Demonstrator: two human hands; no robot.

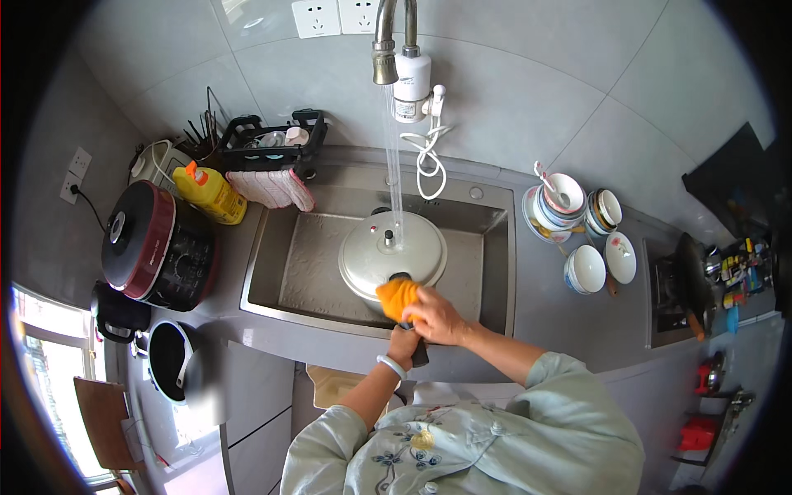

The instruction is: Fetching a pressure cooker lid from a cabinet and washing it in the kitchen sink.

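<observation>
An aluminium pressure cooker (365,263) with its lid on sits in the steel sink (303,266). Water (392,142) runs from the tap (385,68) onto the lid beside its black centre knob. My left hand (403,348) is closed around the cooker's long black handle (421,356), which reaches over the sink's front rim. In my right hand (439,317) is an orange cloth (396,298), pressed to the handle near the pot. The cloth and fingers hide much of the handle there.
Left of the sink stand a red-and-black electric cooker (161,247), a yellow detergent bottle (213,195) and a black rack (272,154) above a pink cloth (271,189). Stacked bowls (563,198) and a hob with a wok (690,278) are to the right. A white cord (442,170) hangs behind.
</observation>
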